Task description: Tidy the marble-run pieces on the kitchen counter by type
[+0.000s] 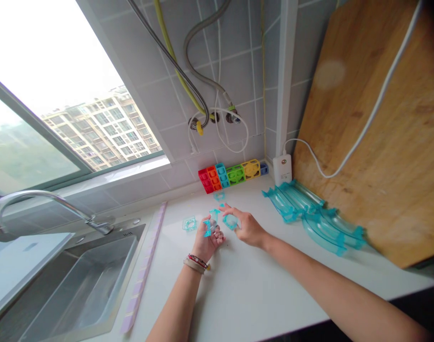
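Note:
My left hand (210, 239), palm up with a bracelet at the wrist, holds a small turquoise plastic piece (207, 228) between thumb and fingers. My right hand (245, 226) grips a translucent turquoise piece with a round opening (230, 221), just right of the left hand. Another turquoise bit (214, 213) shows between the hands; which hand touches it, I cannot tell. A clear turquoise square frame (189, 224) lies on the white counter (259, 289) left of my hands, and a similar one (219, 195) lies beyond them.
A row of coloured plastic blocks (234, 175) stands along the tiled wall. Curved turquoise track pieces (309, 213) lie at right, by a wooden board (373, 133) and a white box (283, 169) with a cable. A sink (131, 251) and faucet (53, 194) are at left.

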`<act>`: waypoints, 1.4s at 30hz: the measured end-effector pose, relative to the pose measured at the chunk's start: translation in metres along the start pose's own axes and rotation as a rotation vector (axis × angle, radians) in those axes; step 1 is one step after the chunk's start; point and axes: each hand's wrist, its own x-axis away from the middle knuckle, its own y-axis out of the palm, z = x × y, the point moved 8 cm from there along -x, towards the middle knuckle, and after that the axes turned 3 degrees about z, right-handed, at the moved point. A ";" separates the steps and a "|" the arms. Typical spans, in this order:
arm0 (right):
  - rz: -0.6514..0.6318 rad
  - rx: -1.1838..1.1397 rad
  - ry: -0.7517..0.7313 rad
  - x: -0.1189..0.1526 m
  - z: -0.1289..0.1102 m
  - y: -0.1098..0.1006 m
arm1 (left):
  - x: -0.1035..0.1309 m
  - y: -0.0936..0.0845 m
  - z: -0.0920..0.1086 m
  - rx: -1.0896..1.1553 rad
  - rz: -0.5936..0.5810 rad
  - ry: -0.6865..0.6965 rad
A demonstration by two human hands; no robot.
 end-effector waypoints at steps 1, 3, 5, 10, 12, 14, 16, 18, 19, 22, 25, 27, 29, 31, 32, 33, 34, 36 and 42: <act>-0.002 -0.015 0.009 0.001 -0.001 0.001 | 0.000 0.000 0.000 -0.002 -0.001 -0.008; 0.022 -0.037 0.029 0.002 -0.001 0.001 | 0.001 0.000 -0.001 -0.009 0.001 -0.018; 0.062 -0.052 0.036 0.002 0.000 -0.001 | 0.001 0.000 -0.002 -0.022 0.007 -0.022; 0.070 -0.057 0.028 0.002 -0.001 0.001 | -0.002 0.000 -0.006 -0.091 0.022 -0.019; 0.061 -0.045 0.042 0.003 0.001 0.002 | -0.004 0.001 -0.008 -0.130 0.017 -0.020; 0.047 -0.037 0.047 0.004 0.002 0.005 | -0.004 0.004 -0.010 -0.171 0.004 -0.017; 0.026 -0.030 0.034 0.004 0.004 0.007 | -0.004 0.006 -0.010 -0.212 -0.004 -0.001; 0.010 -0.013 0.016 0.004 0.008 0.008 | -0.003 0.007 -0.007 -0.259 0.003 0.041; 0.015 -0.001 0.011 0.003 0.010 0.008 | -0.003 0.007 -0.004 -0.286 0.013 0.074; 0.051 0.019 0.048 0.003 0.021 0.004 | -0.001 0.004 0.009 -0.396 0.063 0.231; 0.024 -0.052 0.202 0.005 0.037 0.008 | 0.007 0.005 0.027 -0.584 0.128 0.439; 0.003 -0.182 0.365 0.008 0.047 0.013 | 0.015 0.012 0.037 -0.752 0.148 0.564; 0.015 -0.345 0.499 0.011 0.052 0.016 | 0.024 0.024 0.044 -0.935 0.137 0.659; 0.034 -0.492 0.549 0.011 0.052 0.015 | 0.032 0.039 0.050 -1.132 0.109 0.727; 0.043 -0.551 0.550 0.010 0.051 0.013 | 0.035 0.048 0.053 -1.240 0.093 0.756; 0.060 -0.597 0.550 0.009 0.051 0.011 | 0.038 0.056 0.055 -1.355 0.075 0.782; 0.081 -0.632 0.556 0.009 0.052 0.009 | 0.041 0.065 0.056 -1.475 0.051 0.806; 0.131 -0.665 0.580 0.009 0.057 0.004 | 0.046 0.082 0.057 -1.718 -0.014 0.851; 0.225 -0.625 0.588 0.004 0.065 -0.004 | 0.063 0.118 0.057 -2.298 -0.213 0.974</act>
